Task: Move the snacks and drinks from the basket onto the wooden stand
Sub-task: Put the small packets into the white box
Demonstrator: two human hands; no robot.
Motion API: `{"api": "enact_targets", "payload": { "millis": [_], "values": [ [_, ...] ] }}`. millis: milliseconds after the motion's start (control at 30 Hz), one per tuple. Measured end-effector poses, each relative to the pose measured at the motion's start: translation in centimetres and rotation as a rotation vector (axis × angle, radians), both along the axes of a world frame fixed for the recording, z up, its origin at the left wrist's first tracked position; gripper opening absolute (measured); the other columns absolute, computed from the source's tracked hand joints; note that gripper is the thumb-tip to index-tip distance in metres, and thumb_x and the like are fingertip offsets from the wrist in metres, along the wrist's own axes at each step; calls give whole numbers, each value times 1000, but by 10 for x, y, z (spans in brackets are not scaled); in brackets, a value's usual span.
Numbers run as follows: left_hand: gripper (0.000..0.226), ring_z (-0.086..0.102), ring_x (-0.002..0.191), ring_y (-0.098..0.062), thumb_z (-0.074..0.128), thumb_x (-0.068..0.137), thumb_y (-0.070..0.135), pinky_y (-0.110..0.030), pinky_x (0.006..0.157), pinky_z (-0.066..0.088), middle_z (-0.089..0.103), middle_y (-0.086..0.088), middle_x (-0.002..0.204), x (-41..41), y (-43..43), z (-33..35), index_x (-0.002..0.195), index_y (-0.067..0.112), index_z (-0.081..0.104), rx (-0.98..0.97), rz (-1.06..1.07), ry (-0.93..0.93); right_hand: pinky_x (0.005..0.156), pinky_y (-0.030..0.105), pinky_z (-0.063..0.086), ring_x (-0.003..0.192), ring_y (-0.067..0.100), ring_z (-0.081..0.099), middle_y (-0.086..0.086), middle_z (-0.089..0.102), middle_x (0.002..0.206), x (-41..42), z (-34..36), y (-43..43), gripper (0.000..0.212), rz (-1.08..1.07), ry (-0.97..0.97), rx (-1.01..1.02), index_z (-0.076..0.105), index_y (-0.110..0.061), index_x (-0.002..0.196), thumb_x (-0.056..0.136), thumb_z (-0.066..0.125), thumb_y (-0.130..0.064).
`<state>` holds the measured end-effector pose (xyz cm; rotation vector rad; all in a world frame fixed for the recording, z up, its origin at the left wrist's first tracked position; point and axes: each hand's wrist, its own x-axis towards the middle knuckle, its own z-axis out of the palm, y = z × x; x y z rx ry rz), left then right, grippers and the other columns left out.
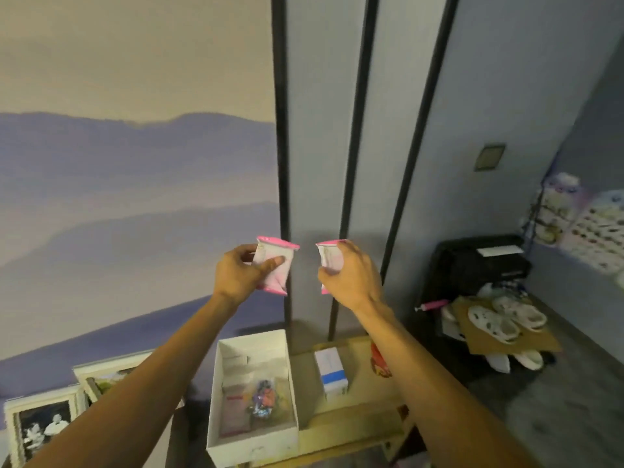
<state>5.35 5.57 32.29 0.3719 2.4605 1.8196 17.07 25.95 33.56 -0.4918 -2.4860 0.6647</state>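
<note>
The left snack packet (276, 265) and right snack packet (329, 255) look light, soft and crinkly, likely slick; a pinch across the middle suits. The left hand (240, 271) pinches its packet between thumb and fingers, the right hand (349, 276) curls round the other, arms outstretched high above the white basket (253, 445) and wooden stand (341, 430)
</note>
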Motion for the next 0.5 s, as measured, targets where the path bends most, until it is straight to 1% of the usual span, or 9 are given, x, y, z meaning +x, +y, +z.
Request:
{"api": "enact_targets", "payload": {
  "millis": [67, 100, 167, 233, 300, 333, 400, 433, 500],
  "values": [
    [63, 78, 88, -20, 96, 64, 54, -43, 68, 67, 79, 3, 104, 14, 21, -4, 113, 21, 76, -2, -72, -17, 79, 36, 66, 105, 25, 73, 0, 71, 125, 34, -1, 12, 53, -65, 4, -28, 66, -21, 133, 86, 83, -37],
    [61, 79, 87, -19, 96, 64, 54, -43, 71, 67, 80, 4, 103, 22, 34, -6, 113, 22, 76, -3, -115, -21, 79, 34, 66, 105, 24, 73, 0, 71, 125, 53, -2, 20, 53, -107, 4, -32, 66, -21, 133, 86, 84, -38],
    [53, 78, 88, -16, 95, 71, 45, -40, 74, 67, 79, 5, 104, 45, 62, -9, 115, 21, 75, -1, -213, -29, 79, 30, 63, 108, 22, 72, 0, 71, 125, 92, -3, 36, 55, -199, -7, -29, 64, -21, 135, 87, 83, -41],
    [48, 78, 88, -15, 93, 76, 36, -34, 72, 66, 78, 4, 105, 75, 94, -11, 116, 19, 72, 4, -312, -37, 81, 27, 59, 112, 21, 70, -1, 69, 128, 134, -5, 52, 56, -284, -24, -24, 63, -22, 137, 89, 82, -42],
    [43, 77, 87, -15, 91, 79, 27, -25, 65, 63, 77, 3, 103, 110, 128, -15, 115, 16, 71, 16, -416, -56, 82, 28, 54, 112, 21, 69, -1, 67, 129, 175, -11, 72, 53, -384, -56, -10, 63, -21, 136, 91, 79, -44],
    [41, 77, 88, -16, 90, 80, 25, -22, 62, 61, 77, 3, 102, 128, 145, -17, 114, 15, 70, 24, -456, -68, 84, 31, 56, 111, 21, 69, -1, 67, 128, 195, -14, 83, 52, -426, -76, -16, 63, -20, 136, 92, 77, -46],
    [39, 78, 90, -19, 91, 79, 25, -26, 65, 63, 78, 3, 100, 160, 181, -26, 111, 17, 71, 32, -520, -106, 87, 39, 63, 104, 20, 72, -1, 70, 125, 234, -21, 106, 54, -492, -121, -67, 62, -20, 137, 93, 72, -49],
    [37, 78, 90, -19, 92, 78, 27, -32, 70, 65, 79, 2, 99, 175, 198, -32, 109, 19, 72, 23, -556, -112, 86, 42, 64, 100, 19, 73, -2, 71, 122, 254, -23, 117, 57, -524, -137, -88, 62, -20, 137, 92, 70, -54],
    [38, 77, 91, -16, 92, 77, 34, -43, 82, 65, 79, 3, 100, 205, 233, -41, 108, 24, 73, 3, -629, -109, 81, 45, 66, 94, 20, 74, -4, 73, 115, 292, -29, 135, 68, -584, -138, -98, 63, -23, 134, 85, 61, -70]
  ]
}}
